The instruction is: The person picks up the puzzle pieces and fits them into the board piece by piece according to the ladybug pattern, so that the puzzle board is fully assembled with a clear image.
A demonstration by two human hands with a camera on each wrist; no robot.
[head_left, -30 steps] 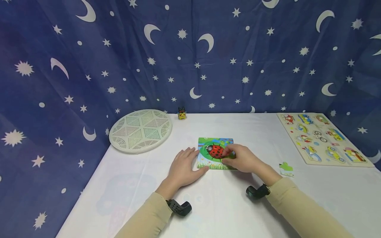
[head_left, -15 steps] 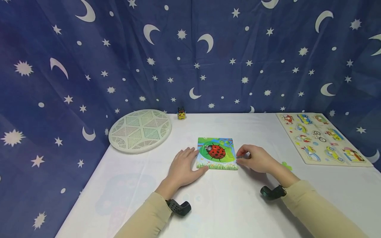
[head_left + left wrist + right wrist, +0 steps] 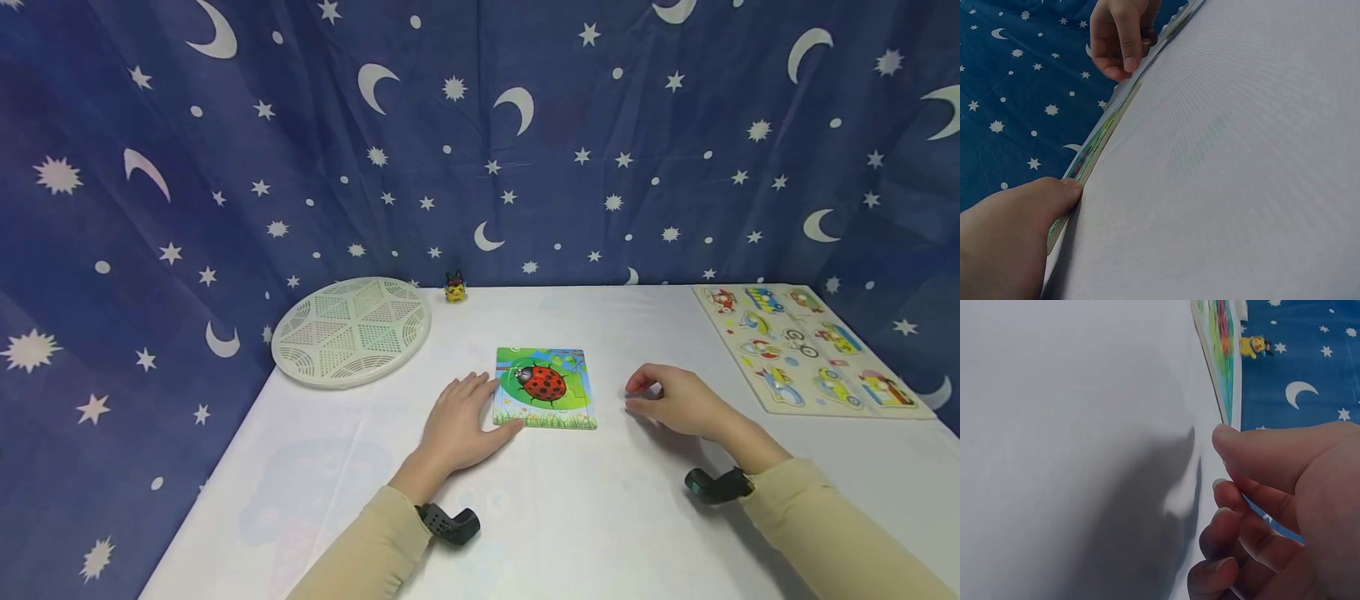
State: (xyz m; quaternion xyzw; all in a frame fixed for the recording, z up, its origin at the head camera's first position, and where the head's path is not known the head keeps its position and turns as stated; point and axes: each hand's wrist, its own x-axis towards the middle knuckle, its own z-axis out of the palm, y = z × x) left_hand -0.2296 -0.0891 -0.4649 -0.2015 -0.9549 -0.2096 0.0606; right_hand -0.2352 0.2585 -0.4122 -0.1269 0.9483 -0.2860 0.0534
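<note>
A square ladybug jigsaw puzzle [image 3: 543,387] lies flat on the white table in the head view. My left hand [image 3: 459,423] rests at its left side, fingers spread, the thumb touching the lower left edge. In the left wrist view the thumb [image 3: 1060,194] presses on the puzzle's rim. To the right of the puzzle, apart from it, my right hand [image 3: 678,402] hovers low over the cloth. Its fingers are loosely curled. The right wrist view shows nothing between the thumb [image 3: 1254,453] and fingers.
A pale round lattice mat [image 3: 352,333] lies at the back left. Beside it stands a small yellow figurine [image 3: 455,287]. A wooden board with vehicle pictures [image 3: 810,350] lies at the back right. A blue curtain [image 3: 420,133] hangs behind the table [image 3: 600,508].
My right hand has moved off the puzzle to the right. The loose green puzzle piece seen earlier is now out of sight near the right forearm. The left hand stays put.
</note>
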